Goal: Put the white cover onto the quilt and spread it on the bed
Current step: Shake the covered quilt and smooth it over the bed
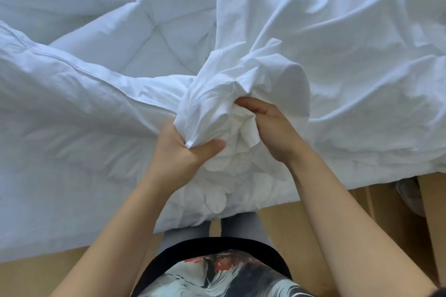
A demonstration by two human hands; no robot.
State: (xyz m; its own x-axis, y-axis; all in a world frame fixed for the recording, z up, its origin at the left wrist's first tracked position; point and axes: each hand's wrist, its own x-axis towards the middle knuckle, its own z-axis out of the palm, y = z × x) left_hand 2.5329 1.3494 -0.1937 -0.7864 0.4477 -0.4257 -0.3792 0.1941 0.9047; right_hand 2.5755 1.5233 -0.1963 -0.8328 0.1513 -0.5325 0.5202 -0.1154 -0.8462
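The padded white quilt [154,38] with stitched squares lies across the bed, a piped edge running over its left part. The thin, wrinkled white cover [325,38] is draped over the right side and bunches toward the centre. My left hand [183,149] grips a bunched fold of the cover near the bed's near edge, thumb pressed over the cloth. My right hand [270,125] holds the bunch from the right, its fingertips tucked into the folds. A corner of quilt hangs down below both hands.
The bedding hangs over the near edge of the bed above a wooden floor [284,224]. My legs in grey stand against the bed edge. A wooden piece of furniture [432,200] stands at the right edge.
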